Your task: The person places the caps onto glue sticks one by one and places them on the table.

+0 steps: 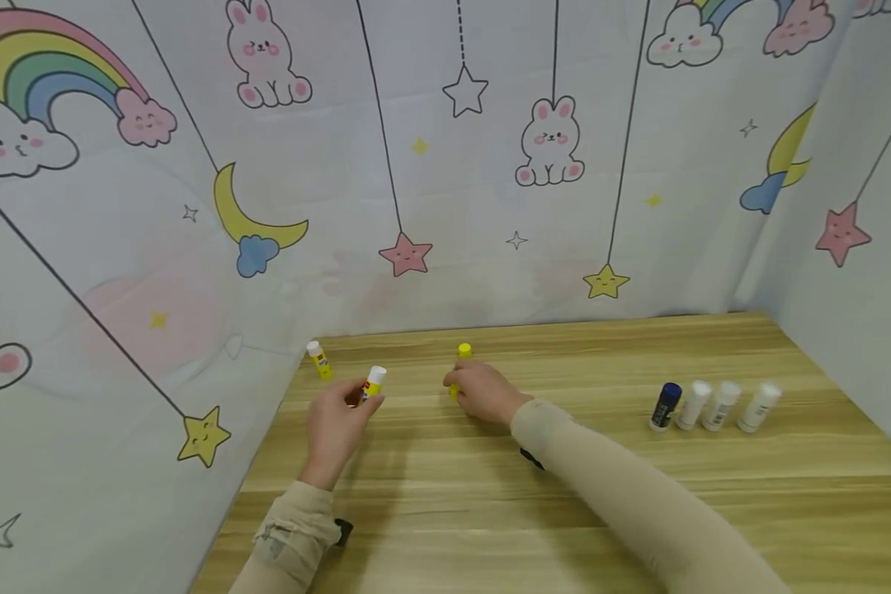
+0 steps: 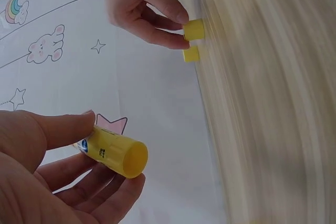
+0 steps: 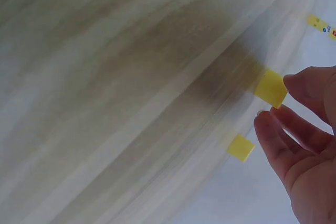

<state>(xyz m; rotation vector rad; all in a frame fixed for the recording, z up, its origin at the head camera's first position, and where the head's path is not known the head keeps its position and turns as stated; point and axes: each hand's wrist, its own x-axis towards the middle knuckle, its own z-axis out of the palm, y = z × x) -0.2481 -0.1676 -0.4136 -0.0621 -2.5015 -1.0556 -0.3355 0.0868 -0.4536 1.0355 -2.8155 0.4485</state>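
My left hand (image 1: 339, 429) holds a glue stick (image 1: 374, 384) with a yellow body and white cap above the table. In the left wrist view its yellow bottom end (image 2: 135, 160) faces the camera, between thumb and fingers. My right hand (image 1: 483, 390) reaches low to the tabletop, thumb and fingertips at a short yellow cap (image 3: 271, 88), pinching it. Just behind stands a second yellow cap (image 1: 464, 351), also seen in the right wrist view. Another yellow glue stick (image 1: 319, 360) with a white cap stands at the table's back left.
On the right of the wooden table (image 1: 594, 511) stand one dark blue stick (image 1: 666, 407) and a row of white sticks (image 1: 723, 407). A printed white curtain (image 1: 490, 206) hangs along the table's back edge and both sides.
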